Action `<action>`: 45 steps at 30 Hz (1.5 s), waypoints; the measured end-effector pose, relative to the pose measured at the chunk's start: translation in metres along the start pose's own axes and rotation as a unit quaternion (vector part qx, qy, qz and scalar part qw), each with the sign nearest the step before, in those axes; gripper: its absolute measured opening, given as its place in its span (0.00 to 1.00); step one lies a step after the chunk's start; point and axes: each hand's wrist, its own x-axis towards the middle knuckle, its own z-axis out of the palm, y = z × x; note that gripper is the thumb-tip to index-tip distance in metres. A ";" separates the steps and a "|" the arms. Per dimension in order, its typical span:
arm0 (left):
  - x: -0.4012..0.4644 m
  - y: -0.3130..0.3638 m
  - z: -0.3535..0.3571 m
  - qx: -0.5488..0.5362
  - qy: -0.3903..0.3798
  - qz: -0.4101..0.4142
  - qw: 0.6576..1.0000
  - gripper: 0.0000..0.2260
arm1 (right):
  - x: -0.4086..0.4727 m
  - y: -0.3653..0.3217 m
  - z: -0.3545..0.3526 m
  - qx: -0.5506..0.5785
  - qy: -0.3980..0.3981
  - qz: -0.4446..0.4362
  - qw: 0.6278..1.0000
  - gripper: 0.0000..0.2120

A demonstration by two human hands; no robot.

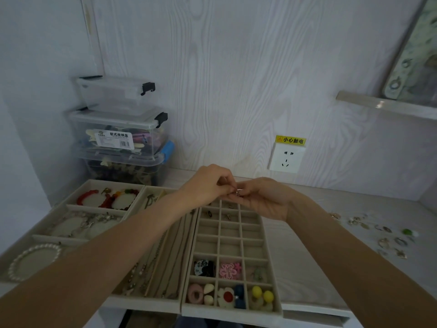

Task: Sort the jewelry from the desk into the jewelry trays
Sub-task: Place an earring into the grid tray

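Both hands meet above the far end of the grid tray (266, 235). My left hand (208, 185) and my right hand (262, 200) together pinch a small silvery jewelry piece (238, 193) between their fingertips. The grid tray holds small earrings in its far cells and colourful flower and bead pieces in its near cells. A necklace tray (151, 298) lies to its left, partly under my left forearm. Further left, a bracelet tray (71, 204) holds red bead bracelets, silver chains and a pearl bracelet (33, 261). Loose jewelry (383, 235) lies scattered on the desk at the right.
Stacked clear storage boxes (123, 131) stand at the back left against the wall. A wall socket (286, 159) with a yellow warning label sits behind the hands. A shelf edge (378, 102) juts out at the upper right. The desk's front edge runs just below the trays.
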 end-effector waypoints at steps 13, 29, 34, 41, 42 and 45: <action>0.000 0.007 0.003 -0.010 0.022 0.017 1.000 0.05 | -0.001 0.000 -0.006 0.041 0.011 -0.012 0.999 0.17; -0.006 0.006 -0.001 -0.075 0.046 -0.062 0.994 0.05 | -0.003 0.004 -0.004 0.029 0.040 -0.007 0.999 0.16; -0.011 0.009 -0.004 -0.118 0.051 -0.081 0.988 0.07 | -0.005 0.004 -0.001 0.016 0.036 -0.015 0.999 0.13; -0.014 0.006 -0.009 -0.193 0.072 -0.139 0.969 0.04 | 0.000 0.006 0.006 0.019 0.051 -0.030 0.998 0.12; -0.016 0.007 -0.010 -0.277 0.072 -0.168 0.943 0.04 | 0.001 0.006 0.007 0.018 0.054 -0.032 0.998 0.12; -0.019 0.013 -0.015 -0.497 0.074 -0.229 0.834 0.05 | 0.002 0.004 0.011 0.019 0.064 -0.034 0.997 0.11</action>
